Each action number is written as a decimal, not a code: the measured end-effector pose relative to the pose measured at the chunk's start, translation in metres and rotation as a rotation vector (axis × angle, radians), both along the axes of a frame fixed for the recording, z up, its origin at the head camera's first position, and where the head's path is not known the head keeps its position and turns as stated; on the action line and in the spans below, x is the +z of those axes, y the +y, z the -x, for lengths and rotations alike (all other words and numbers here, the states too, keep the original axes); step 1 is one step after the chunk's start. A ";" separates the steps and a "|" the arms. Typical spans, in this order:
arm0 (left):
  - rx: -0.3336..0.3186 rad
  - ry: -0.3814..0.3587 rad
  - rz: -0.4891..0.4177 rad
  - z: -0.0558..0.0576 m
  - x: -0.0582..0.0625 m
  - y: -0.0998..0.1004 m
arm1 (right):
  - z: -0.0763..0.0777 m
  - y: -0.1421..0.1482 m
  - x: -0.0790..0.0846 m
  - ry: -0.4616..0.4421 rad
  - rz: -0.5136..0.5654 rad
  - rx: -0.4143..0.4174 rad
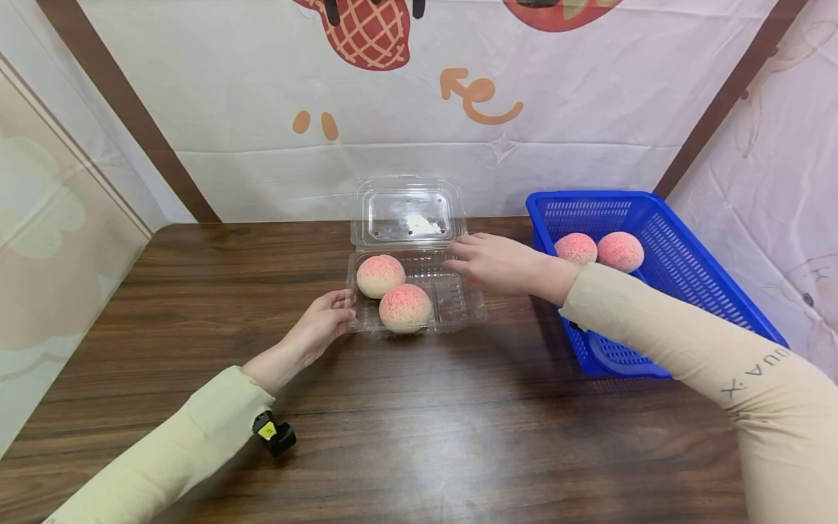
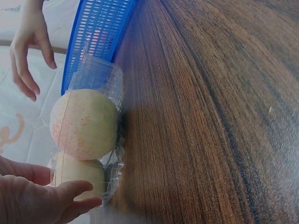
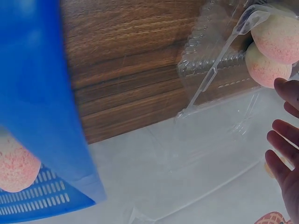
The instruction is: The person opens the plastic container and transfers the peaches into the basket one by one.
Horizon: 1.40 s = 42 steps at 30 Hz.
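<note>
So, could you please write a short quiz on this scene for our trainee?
1. How many peach-like balls lie in the clear container?
2. True or false: the container's lid is open.
3. What does the left hand grip? A) The blue basket's rim. B) The container's edge. C) One of the balls.

Key: 1. Two. 2. True. 3. B.
</note>
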<state>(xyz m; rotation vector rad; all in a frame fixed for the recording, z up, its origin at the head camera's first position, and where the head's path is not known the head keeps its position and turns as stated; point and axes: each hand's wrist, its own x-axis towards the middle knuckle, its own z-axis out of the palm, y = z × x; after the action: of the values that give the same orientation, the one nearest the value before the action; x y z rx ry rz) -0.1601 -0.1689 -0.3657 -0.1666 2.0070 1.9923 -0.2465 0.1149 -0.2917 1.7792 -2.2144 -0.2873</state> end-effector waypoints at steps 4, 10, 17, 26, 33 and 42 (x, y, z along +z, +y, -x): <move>0.000 0.002 -0.001 0.000 0.000 0.000 | -0.003 -0.003 0.001 -0.021 -0.012 -0.015; 0.003 0.004 -0.003 0.000 0.000 0.000 | -0.005 -0.008 0.000 -0.055 -0.020 -0.032; 0.009 0.003 -0.006 0.000 -0.001 0.000 | -0.005 -0.013 -0.003 -0.073 0.005 0.008; 0.006 -0.001 -0.006 0.001 -0.001 0.001 | -0.008 -0.018 -0.005 -0.156 0.010 -0.015; -0.002 -0.002 0.001 0.000 -0.001 0.000 | -0.011 -0.022 -0.006 -0.229 0.022 -0.051; 0.000 -0.004 0.005 0.000 -0.001 0.000 | -0.012 -0.027 -0.011 -0.303 0.039 -0.078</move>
<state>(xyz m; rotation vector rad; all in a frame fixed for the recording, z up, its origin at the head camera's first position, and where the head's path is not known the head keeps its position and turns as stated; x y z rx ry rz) -0.1602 -0.1686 -0.3670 -0.1712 2.0098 1.9859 -0.2343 0.0882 -0.3027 1.8203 -2.4781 0.0125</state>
